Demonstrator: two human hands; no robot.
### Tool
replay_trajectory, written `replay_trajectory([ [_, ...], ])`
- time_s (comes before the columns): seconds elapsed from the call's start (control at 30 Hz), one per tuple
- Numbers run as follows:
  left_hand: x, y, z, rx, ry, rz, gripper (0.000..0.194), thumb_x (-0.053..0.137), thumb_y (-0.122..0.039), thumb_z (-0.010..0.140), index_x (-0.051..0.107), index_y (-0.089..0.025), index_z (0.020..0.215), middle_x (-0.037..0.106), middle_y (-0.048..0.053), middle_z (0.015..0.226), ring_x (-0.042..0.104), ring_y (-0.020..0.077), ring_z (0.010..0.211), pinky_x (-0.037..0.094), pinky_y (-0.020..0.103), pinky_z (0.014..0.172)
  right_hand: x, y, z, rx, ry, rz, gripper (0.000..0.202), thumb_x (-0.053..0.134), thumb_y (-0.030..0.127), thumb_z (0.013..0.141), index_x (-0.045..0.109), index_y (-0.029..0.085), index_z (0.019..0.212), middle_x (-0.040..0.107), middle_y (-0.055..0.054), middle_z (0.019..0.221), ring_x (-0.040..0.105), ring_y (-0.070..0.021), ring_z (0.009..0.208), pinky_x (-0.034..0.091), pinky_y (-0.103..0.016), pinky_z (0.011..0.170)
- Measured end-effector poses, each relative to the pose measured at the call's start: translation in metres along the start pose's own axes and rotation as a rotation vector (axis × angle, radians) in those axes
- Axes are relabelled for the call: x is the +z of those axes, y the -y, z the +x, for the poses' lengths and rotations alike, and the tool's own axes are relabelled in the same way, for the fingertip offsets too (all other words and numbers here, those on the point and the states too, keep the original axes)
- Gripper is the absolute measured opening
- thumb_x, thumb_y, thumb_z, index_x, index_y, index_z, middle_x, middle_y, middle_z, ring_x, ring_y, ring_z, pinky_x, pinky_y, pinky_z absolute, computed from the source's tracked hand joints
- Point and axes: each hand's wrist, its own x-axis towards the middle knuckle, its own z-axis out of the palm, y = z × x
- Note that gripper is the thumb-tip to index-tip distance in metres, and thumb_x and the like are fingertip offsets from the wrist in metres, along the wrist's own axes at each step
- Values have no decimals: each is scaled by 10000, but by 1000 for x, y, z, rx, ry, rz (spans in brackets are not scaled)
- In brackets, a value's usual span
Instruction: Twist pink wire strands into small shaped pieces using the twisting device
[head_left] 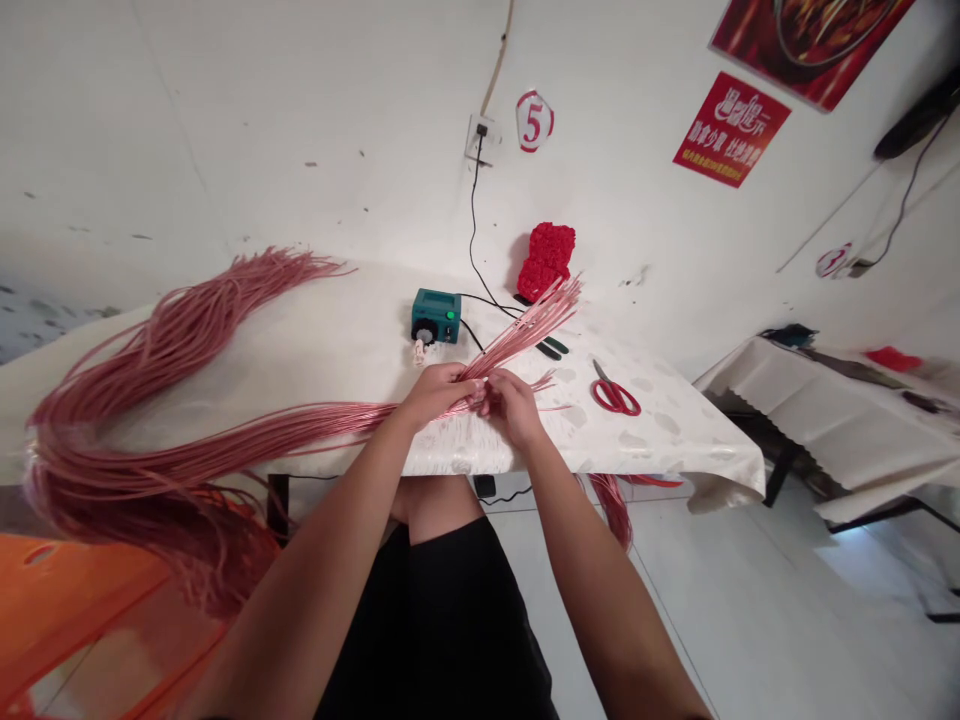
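A long bundle of thin pink strands (300, 432) runs along the front of the table and through both hands. My left hand (444, 390) is closed around it near one end, where the loose tips (551, 318) fan out toward the back right. Close beside it, the fingers of my right hand (512, 402) are pinched together at the same strands. A few shorter ends poke out to the right of this hand. Whether anything small sits between the fingertips is hidden.
A teal box with a knob (436, 318) stands behind my hands, its black cable running to the wall socket (482, 138). Red-handled scissors (616, 396) and dark-handled pliers (553, 348) lie to the right. A red textured object (547, 260) rests against the wall. More strands (202, 310) spread at left.
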Motion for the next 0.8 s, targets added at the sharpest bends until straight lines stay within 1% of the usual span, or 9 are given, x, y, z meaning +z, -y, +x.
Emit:
replay_trajectory([
  [0.13, 1, 0, 0, -18, -7, 81, 145, 729, -276, 748, 684, -139, 764, 656, 16, 697, 603, 129, 641, 452, 260, 615, -4, -3, -2, -6, -10, 121, 149, 618, 315, 801, 598, 187, 726, 639, 4, 603, 552, -108, 476, 450, -241, 492],
  [0.3, 3, -1, 0, -35, -46, 125, 139, 727, -267, 728, 703, -141, 783, 675, 17, 696, 625, 141, 654, 470, 263, 624, -4, -1, -2, -10, -48, 161, 132, 707, 293, 745, 661, 172, 721, 630, 16, 562, 524, -91, 440, 431, -226, 462],
  [0.47, 6, -1, 0, -34, -142, 148, 175, 725, -314, 731, 696, -146, 766, 714, 42, 710, 668, 178, 682, 492, 279, 632, -5, -6, 1, -14, -120, 158, 100, 699, 267, 742, 681, 168, 733, 609, 33, 538, 506, -79, 406, 401, -210, 424],
  [0.6, 5, 0, 1, -7, -215, 195, 209, 715, -360, 745, 716, -153, 769, 716, 37, 722, 657, 180, 700, 461, 268, 624, -6, -9, 2, -12, -161, 149, 93, 674, 242, 751, 666, 167, 698, 557, 50, 495, 481, -75, 378, 387, -208, 403],
  [0.7, 4, -2, 1, 18, -262, 235, 199, 704, -354, 746, 733, -159, 770, 699, 19, 722, 627, 168, 705, 431, 258, 623, -6, -10, 2, -10, -191, 145, 179, 674, 244, 762, 604, 178, 611, 468, 75, 424, 454, -73, 347, 362, -207, 390],
  [0.8, 4, -4, 1, 31, -279, 259, 192, 691, -345, 748, 735, -159, 751, 672, 6, 695, 592, 155, 683, 409, 251, 616, -6, -9, 1, -5, -206, 153, 308, 657, 263, 789, 526, 184, 522, 440, 71, 391, 429, -65, 324, 345, -207, 387],
])
